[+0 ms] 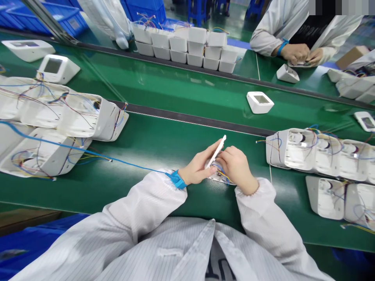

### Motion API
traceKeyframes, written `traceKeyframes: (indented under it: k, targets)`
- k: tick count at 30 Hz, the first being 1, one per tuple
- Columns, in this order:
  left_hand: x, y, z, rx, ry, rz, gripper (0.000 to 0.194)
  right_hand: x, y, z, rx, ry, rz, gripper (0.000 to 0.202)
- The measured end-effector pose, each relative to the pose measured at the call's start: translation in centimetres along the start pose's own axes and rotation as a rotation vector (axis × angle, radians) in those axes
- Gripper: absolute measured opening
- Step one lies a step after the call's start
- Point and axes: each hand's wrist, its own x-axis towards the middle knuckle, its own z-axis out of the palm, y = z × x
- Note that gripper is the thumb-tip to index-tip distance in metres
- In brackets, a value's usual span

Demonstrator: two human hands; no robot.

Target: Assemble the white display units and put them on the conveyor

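My left hand [197,167], with a blue wrist strap [175,179] on it, grips a thin white plastic panel [217,150] that stands tilted on edge. Below the panel lies a white plastic housing part [215,178] with yellow and blue wires [225,177] in it, partly covered by both hands. My right hand [237,168] is closed just behind the panel, over the wired part. Its fingertips are hidden, so what they pinch cannot be made out.
Open white housings with loose wires stand in stacks at the left [79,117] and right [299,150]. A finished-looking white unit with a screen [260,102] sits on the green strip beyond the dark rail [187,121]. A blue cord [117,158] runs left from my wrist. Across, a co-worker's hands [295,54] handle a part.
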Motion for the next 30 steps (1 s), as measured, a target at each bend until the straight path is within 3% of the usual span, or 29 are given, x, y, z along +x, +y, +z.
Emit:
traceKeyframes:
  k: [5,11,18,23,26,30]
  targets:
    - [0.1,-0.1,-0.1,-0.024,0.006,0.015,0.078,0.1,-0.3,-0.1,-0.022,-0.052,-0.014,0.023]
    - [-0.3,-0.8,-0.1,-0.194,0.052,-0.088,0.087,-0.2,1.2,-1.3,0.302,-0.017,0.101,0.015]
    - [-0.6,-0.7,0.3,-0.330,0.057,-0.118,0.085,-0.4,2.4,-1.6,0.315,-0.264,0.406,0.015]
    - [-0.6,-0.7,0.4,-0.337,0.052,-0.115,0.085,0.0,2.2,-1.3,0.287,-0.306,0.452,0.011]
    - [-0.5,-0.7,0.3,-0.325,0.058,-0.122,0.085,-0.1,2.2,-1.5,0.294,-0.252,0.406,0.012]
    - [-0.5,-0.6,0.3,-0.306,0.059,-0.115,0.084,-0.5,1.5,-3.2,0.385,-0.038,0.251,0.016]
